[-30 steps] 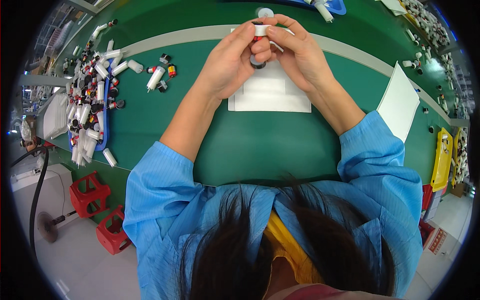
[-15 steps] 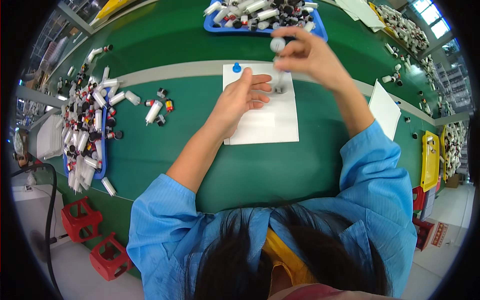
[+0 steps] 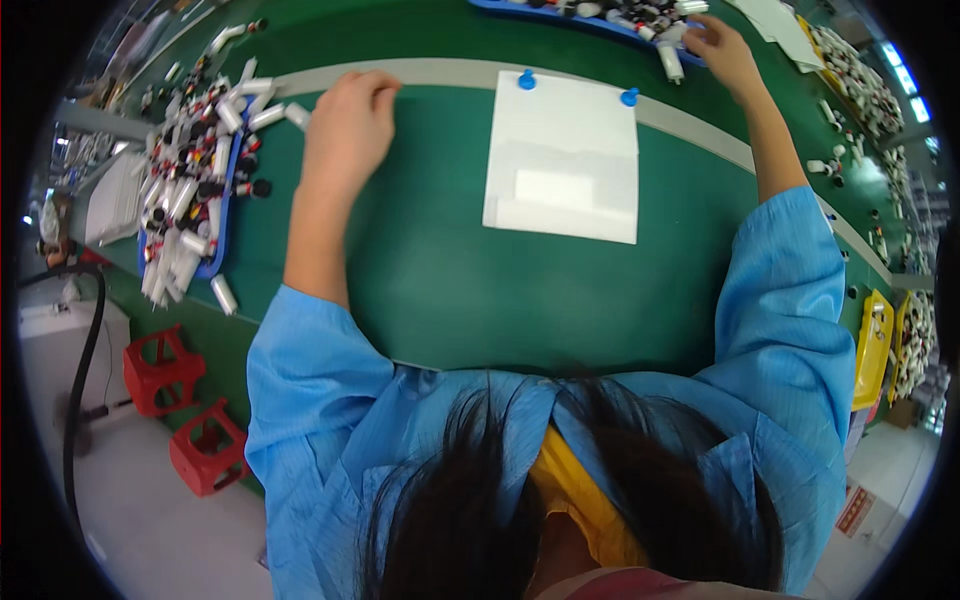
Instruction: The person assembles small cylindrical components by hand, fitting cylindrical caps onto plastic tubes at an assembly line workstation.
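Note:
My right hand [image 3: 722, 55] is at the right end of a blue tray [image 3: 600, 27] heaped with white cylinders and small black and red parts. Its thumb and fingertips pinch at a white cylinder [image 3: 669, 62] that slants down over the tray's front rim. My left hand [image 3: 350, 132] hovers with curled fingers over the left part of the green table, back of the hand up. Whatever lies under its fingers is hidden. Between my hands lies a white sheet [image 3: 560, 160] with a blue pushpin [image 3: 526, 80] at its upper left corner and another pushpin [image 3: 629, 97] at its upper right.
To the left, a second blue tray [image 3: 228, 215] overflows with similar parts; one loose cylinder [image 3: 224, 295] lies by its near end. A yellow tray [image 3: 873, 345] stands at the right edge. Red stools [image 3: 210, 445] are on the floor at lower left.
My hands have moved apart from over the sheet: the left went to the left, the right up to the far tray. The view has shifted. Both pushpins now show.

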